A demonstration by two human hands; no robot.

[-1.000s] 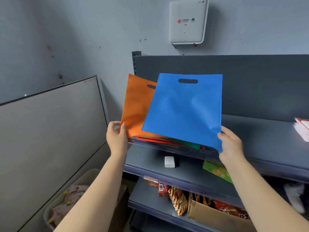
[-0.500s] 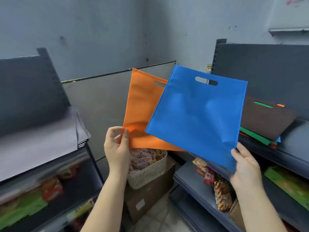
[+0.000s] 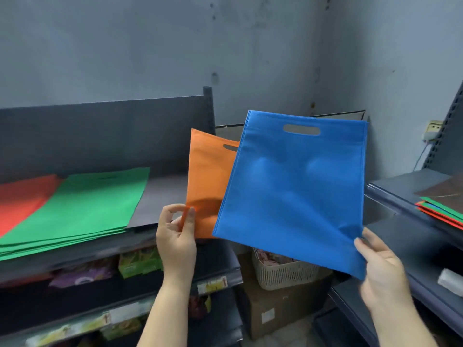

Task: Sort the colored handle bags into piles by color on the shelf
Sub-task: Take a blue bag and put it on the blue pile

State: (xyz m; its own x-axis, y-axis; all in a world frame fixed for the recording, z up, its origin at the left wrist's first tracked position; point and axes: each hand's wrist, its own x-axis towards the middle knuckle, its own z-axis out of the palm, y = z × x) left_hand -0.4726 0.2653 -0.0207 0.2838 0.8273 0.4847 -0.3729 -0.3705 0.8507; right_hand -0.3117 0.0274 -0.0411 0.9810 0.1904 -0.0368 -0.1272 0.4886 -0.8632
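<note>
While both bags hung in the air beside the green pile (image 3: 82, 204), the left hand (image 3: 176, 242) pinched the lower corner of the orange bag (image 3: 209, 186) between thumb and fingers, and the right hand (image 3: 380, 266) had its fingers clamped on the lower right corner of the blue bag (image 3: 295, 194); the blue bag overlapped the orange one's right edge; neither touched the shelf (image 3: 160, 194). A corner pinch was a thin hold, so either limp sheet could probably slip or fold over when swung toward the bare stretch of shelf just right of the green pile; laid carelessly, one could land across the green pile and mix the colours. A red pile (image 3: 22, 201) lay left of the green pile. Each bag looked flat, thin and fabric-like, with a punched slot handle near its top; the blue showed soft dents.
</note>
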